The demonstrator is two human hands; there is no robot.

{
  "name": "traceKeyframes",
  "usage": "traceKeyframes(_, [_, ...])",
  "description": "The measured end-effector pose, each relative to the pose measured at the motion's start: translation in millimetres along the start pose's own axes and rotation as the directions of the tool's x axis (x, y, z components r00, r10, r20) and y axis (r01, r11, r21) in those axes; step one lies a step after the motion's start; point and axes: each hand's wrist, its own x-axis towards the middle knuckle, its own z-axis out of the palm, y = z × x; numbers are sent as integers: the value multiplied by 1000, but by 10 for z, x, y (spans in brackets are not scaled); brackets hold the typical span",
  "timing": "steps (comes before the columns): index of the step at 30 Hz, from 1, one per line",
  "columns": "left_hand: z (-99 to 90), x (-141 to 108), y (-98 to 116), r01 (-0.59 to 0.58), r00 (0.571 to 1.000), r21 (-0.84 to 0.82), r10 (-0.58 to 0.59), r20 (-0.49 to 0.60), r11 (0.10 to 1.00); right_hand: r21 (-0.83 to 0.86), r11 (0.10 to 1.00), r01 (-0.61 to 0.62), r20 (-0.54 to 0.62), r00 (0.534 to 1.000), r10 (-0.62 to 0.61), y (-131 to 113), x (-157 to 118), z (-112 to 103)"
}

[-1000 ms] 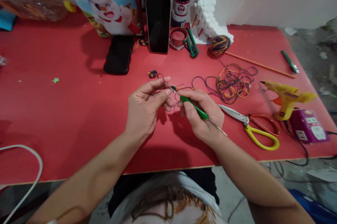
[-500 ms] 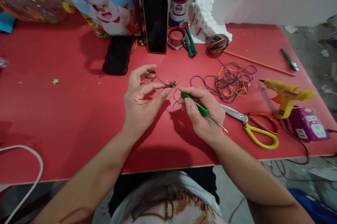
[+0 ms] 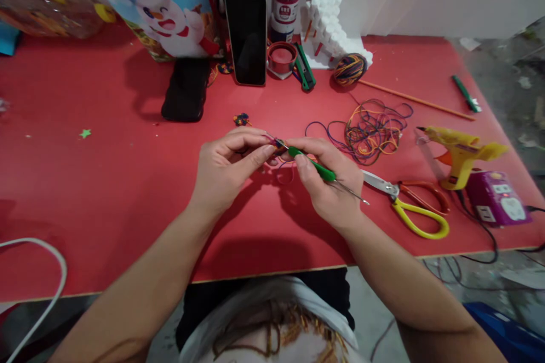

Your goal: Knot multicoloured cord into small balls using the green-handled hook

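Between my hands is a small multicoloured yarn piece (image 3: 279, 143), pinched by the thumb and fingers of my left hand (image 3: 232, 161). My right hand (image 3: 332, 178) grips a crochet hook with a green handle (image 3: 325, 171); its metal tip meets the yarn piece. A thin strand loops below my fingertips. Just beyond my left hand, a small knotted yarn piece (image 3: 242, 119) lies on the red table (image 3: 128, 192). Loose tangled yarn (image 3: 372, 133) spreads to the right of my right hand, with a yarn ball (image 3: 349, 69) behind it.
Scissors (image 3: 419, 209), a yellow glue gun (image 3: 462, 153) and a purple box (image 3: 498, 198) are at the right. Along the back stand a phone (image 3: 246, 36), a jar (image 3: 285, 8) and a printed bag (image 3: 170, 16). A black case (image 3: 185, 90) lies before the bag.
My left fingers have closed in around the yarn piece, and both hands are nearer together. The small knotted piece beyond them is now uncovered. The whole view has shifted slightly.
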Motion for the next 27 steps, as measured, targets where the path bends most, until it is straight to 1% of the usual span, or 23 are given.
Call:
traceKeyframes(2, [2, 0, 31, 21, 1000, 17, -21, 0, 1000, 1, 1000, -21, 4, 1000, 21, 0, -10, 2])
traceKeyframes(4, [11, -2, 47, 51, 999, -3, -51, -3, 999, 4, 1000, -16, 7, 1000, 16, 3, -15, 5])
traceKeyframes(10, [64, -7, 2, 151, 986, -178, -161, -38, 972, -24, 1000, -21, 24, 999, 21, -1, -29, 12])
traceKeyframes(14, [65, 3, -26, 191, 976, -256, -210, -48, 947, -42, 998, 37, 23, 999, -36, 21, -43, 19])
traceKeyframes(19, [54, 14, -28, 154, 980, -236, -178, -86, 959, -45, 996, 82, 37, 996, -80, 36, -40, 22])
traceKeyframes(25, [65, 2, -45, 116, 977, -170, -142, -156, 979, -43, 997, 57, 33, 998, -56, 26, -45, 31])
traceKeyframes(27, [67, -15, -46, 98, 976, -114, -118, -181, 989, -56, 997, 43, 32, 999, -42, 28, -46, 30])
